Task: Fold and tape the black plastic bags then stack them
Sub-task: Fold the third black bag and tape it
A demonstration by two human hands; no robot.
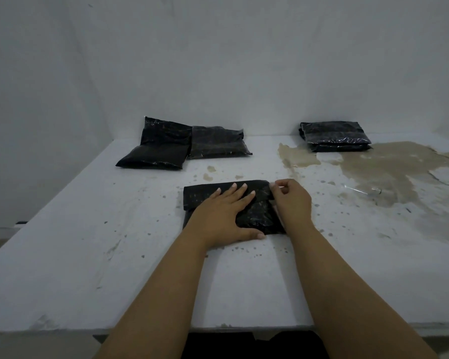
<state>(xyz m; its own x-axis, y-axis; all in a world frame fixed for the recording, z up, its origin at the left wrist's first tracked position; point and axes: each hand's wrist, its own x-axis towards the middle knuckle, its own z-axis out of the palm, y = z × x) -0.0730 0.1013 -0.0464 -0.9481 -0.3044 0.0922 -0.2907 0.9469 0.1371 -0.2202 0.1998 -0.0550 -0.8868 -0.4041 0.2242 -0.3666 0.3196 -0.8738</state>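
A folded black plastic bag (200, 196) lies in the middle of the white table (88, 229). My left hand (222, 213) presses flat on it with fingers spread. My right hand (292, 199) pinches the bag's far right corner between thumb and fingertips; whether it holds tape there is too small to tell. Two black bags (163, 146) lie overlapping at the back left, with a third (218, 142) beside them. A stack of folded bags (335, 137) sits at the back right.
A small clear object with a metal end (366, 190), perhaps tape, lies to the right on a patch of worn brown surface (389, 172). White walls close the back and left. The table's near edge (218, 329) runs just below my forearms.
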